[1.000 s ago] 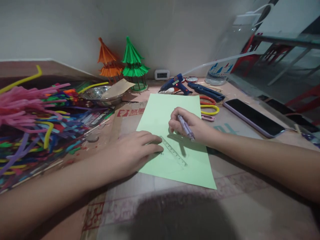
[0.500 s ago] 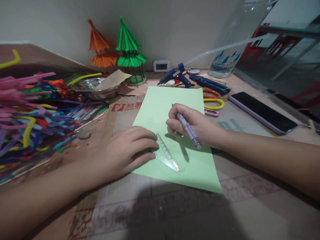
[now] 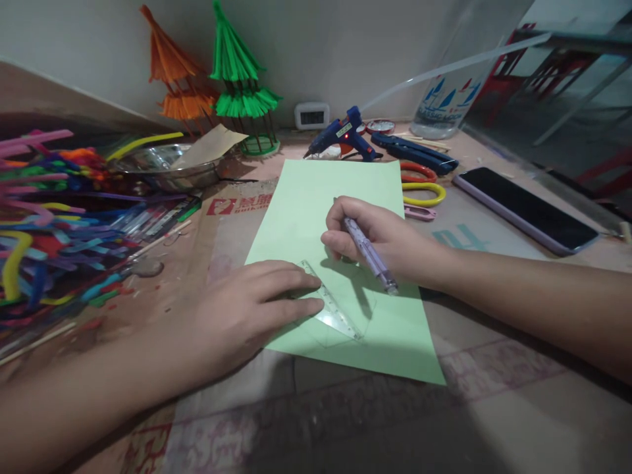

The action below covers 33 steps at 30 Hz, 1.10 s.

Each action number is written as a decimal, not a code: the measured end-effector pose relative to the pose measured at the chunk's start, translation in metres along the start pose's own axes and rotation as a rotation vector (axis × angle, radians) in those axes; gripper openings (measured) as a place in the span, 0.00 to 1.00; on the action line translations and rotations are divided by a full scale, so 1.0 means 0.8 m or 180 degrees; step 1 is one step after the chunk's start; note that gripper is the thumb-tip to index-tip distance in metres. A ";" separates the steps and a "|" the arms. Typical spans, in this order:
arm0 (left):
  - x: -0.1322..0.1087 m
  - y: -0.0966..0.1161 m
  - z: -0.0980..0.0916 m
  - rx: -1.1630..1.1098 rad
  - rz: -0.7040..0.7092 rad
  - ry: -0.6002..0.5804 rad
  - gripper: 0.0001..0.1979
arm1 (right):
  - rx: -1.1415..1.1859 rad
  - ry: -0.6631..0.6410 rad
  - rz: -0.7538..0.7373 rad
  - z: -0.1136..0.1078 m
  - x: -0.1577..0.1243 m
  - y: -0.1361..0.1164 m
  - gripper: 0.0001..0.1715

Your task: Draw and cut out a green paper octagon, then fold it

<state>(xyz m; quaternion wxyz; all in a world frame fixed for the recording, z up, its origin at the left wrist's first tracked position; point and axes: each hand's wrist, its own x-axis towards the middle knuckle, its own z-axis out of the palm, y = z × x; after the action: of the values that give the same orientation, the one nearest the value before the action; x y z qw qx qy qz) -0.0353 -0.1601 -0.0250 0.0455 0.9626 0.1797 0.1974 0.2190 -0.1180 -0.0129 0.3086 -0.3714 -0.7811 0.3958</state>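
My left hand point(image 3: 264, 296) lies flat with its fingers stretched out, pressing a clear triangular set square point(image 3: 340, 321) against a light green sheet of paper point(image 3: 340, 184). Part of the set square is hidden under the fingers. Thin drawn lines point(image 3: 371, 315) show around its lower tip. My right hand point(image 3: 380, 234) is closed around a purple mechanical pencil point(image 3: 368, 251) and hovers over the middle of the sheet. The pencil's back end tilts toward me; its writing tip is mostly hidden behind the fingers.
Behind the sheet lie a blue glue gun point(image 3: 340, 135), a blue utility knife point(image 3: 415, 153) and scissors point(image 3: 425, 194). A phone point(image 3: 526, 209) rests at right. Pipe cleaners point(image 3: 44, 243), a metal bowl point(image 3: 162, 174) and orange point(image 3: 172, 59) and green point(image 3: 234, 52) pipe-cleaner towers stand left.
My left fingers have shifted slightly right along the set square, covering more of its scale edge. The right hand stays over the sheet with the pencil. The camera view has shifted a little.
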 end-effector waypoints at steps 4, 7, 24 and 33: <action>-0.002 -0.001 0.000 -0.0056 -0.0026 -0.0021 0.16 | 0.0005 0.0002 -0.0008 0.000 0.000 0.001 0.14; -0.004 -0.001 0.001 -0.0066 -0.0037 -0.0018 0.16 | -0.0015 -0.0013 0.0021 0.001 0.001 0.001 0.14; -0.003 -0.001 -0.003 -0.0099 0.0005 -0.0050 0.18 | -0.0021 -0.0036 -0.0017 -0.001 0.000 -0.006 0.13; -0.005 0.001 -0.001 0.0085 -0.0091 -0.0123 0.17 | 0.0170 -0.0034 0.0081 -0.002 -0.001 -0.006 0.19</action>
<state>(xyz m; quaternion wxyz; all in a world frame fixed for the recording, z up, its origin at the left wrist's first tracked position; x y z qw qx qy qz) -0.0387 -0.1622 -0.0256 0.0390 0.9641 0.1952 0.1757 0.2191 -0.1197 -0.0079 0.3092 -0.3708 -0.7672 0.4224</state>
